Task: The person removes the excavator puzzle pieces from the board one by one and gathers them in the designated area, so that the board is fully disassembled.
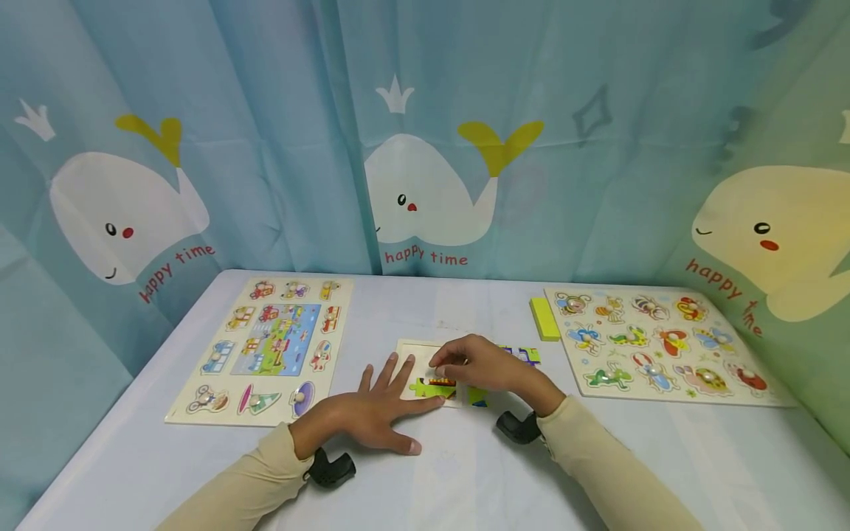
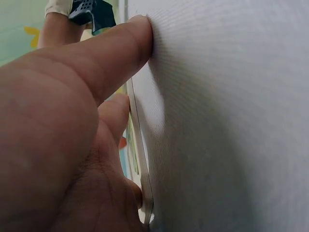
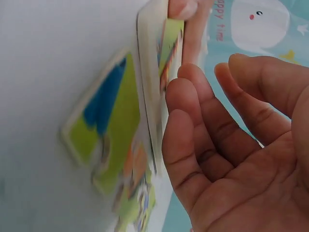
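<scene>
A small puzzle board (image 1: pixel 415 351) with a pale raised rim lies in the middle of the table, a green jigsaw piece (image 1: pixel 432 391) inside it. My left hand (image 1: pixel 380 410) is spread with straight fingers across the board's left and front edges, and its thumb (image 2: pixel 130 41) rests on the tablecloth. Over the board is my right hand (image 1: pixel 479 363), fingers loosely bent; the right wrist view shows nothing held between thumb and fingers (image 3: pixel 181 135). Loose green puzzle pieces (image 3: pixel 108 121) lie beside the board's right edge, partly hidden by the right hand in the head view.
A vehicle knob puzzle (image 1: pixel 265 402) lies on the left and an insect knob puzzle (image 1: pixel 637 339) on the right. Beside the latter sits a yellow-green block (image 1: pixel 544 319). A blue whale-print curtain (image 1: pixel 292 147) hangs behind the table.
</scene>
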### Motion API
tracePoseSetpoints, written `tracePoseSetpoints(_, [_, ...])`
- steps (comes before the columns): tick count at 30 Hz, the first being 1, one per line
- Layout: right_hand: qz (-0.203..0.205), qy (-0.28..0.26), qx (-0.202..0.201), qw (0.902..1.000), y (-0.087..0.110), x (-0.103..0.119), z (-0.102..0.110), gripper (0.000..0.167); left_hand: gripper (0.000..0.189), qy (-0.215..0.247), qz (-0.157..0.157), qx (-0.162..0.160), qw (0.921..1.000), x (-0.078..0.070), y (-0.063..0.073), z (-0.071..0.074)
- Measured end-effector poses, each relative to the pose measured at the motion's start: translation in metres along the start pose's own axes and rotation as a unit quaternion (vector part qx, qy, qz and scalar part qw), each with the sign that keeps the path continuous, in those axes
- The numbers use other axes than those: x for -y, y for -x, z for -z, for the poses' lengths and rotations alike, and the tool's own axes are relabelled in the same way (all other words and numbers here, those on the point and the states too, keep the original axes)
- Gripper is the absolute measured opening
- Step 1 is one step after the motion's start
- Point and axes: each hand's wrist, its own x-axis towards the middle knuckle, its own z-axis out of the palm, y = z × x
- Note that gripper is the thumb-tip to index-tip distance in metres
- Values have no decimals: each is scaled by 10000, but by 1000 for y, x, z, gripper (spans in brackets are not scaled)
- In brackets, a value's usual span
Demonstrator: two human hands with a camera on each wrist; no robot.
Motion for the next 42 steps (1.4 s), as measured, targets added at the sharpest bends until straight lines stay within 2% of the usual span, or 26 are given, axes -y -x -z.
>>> tracePoseSetpoints(6, [68,134,35,9999,-5,4,-7,18,70,-51,1,-3,10000,1,0,1])
tracePoseSetpoints(14, [99,-343,236,9991,-7,1,-13,17,71,-22,54,18,10000,0,3,-1])
tracePoseSetpoints(23, [-49,-640,59,9979,-7,-5,-15,17,70,-51,13,-39,10000,0,2,-1])
tracePoseSetpoints(29, [57,-803,40,9967,-7,-2,-18,19,70,-51,13,-30,10000,0,1,0])
tracePoseSetpoints(33, [94,-669,55,9977,-7,-2,-20,20,70,-67,7,-17,10000,1,1,0])
tracePoseSetpoints(39, [419,-602,280,9969,-9,-4,-21,23,70,-55,49,-22,10000,1,1,0])
tracePoseSetpoints(42, [460,-675,254,9963,-10,-4,-22,23,70,-58,58,-16,10000,0,1,0])
